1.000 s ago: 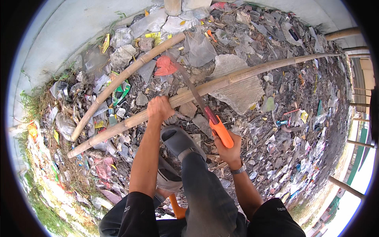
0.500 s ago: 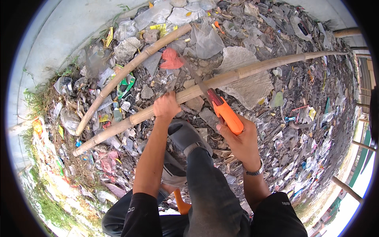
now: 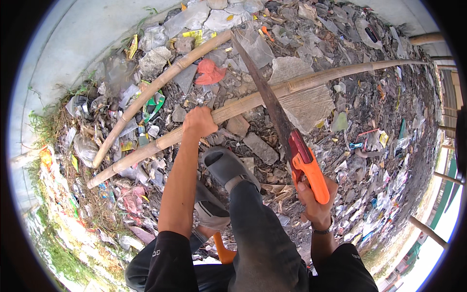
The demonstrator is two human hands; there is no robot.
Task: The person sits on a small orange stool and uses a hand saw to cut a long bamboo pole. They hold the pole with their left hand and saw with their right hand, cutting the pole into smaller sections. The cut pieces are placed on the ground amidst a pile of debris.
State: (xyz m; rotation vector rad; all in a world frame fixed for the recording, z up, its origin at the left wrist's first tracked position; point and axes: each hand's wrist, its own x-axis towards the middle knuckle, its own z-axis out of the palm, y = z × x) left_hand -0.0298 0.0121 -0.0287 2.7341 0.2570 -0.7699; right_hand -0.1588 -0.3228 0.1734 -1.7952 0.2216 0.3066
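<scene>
A long bamboo pole (image 3: 168,139) slants across the littered ground in front of me. My left hand (image 3: 199,122) is wrapped round it left of the middle. In my right hand (image 3: 318,200) is a handsaw (image 3: 265,92) with an orange and dark red handle. Its long, dark, worn blade lies across the pole, right of my left hand, tip pointing up and away. Whether the teeth bite into the bamboo cannot be made out. A second, shorter bamboo piece (image 3: 158,83) lies farther off to the left. Beneath the pole's right half is a flat stone slab (image 3: 304,104).
My grey clog (image 3: 224,168) stands just under the pole. An orange curved handle (image 3: 224,249) shows beside my leg. Rubble, plastic scraps and a red plastic piece (image 3: 210,72) cover the ground. A pale wall (image 3: 53,63) curves along the far left side.
My right hand has drawn the saw back toward me and to the right, baring more blade beyond the pole. My left hand keeps its hold, shifted slightly left.
</scene>
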